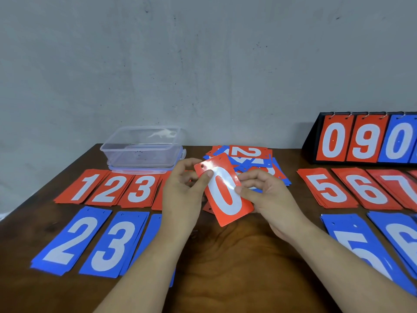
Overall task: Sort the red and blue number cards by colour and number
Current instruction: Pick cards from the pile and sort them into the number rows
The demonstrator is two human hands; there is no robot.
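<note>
The red 0 card (223, 195) is held up over the middle of the tabletop (225, 267), tilted, its punched holes at the far end. The left hand (182, 195) pinches its upper left corner under the thumb, and the right hand (266, 195) pinches its right edge. Behind it lies the unsorted heap (259, 163). The red row runs 1 (83, 188), 2 (110, 188), 3 (141, 188) on the left and 5 (327, 188), 6 (365, 188), 7 (397, 186) on the right, with blue piles (70, 240) in front. No red 0 pile is plainly visible; a red edge shows just under the card, but its number is hidden. The step seems to be placing this card, so first check what that hidden red card reads. Let one hand release and lay the card flat with the other, holes away like the rest. Square it on its pile and stay clear of the heap, so sorted and unsorted cards do not mix.
</note>
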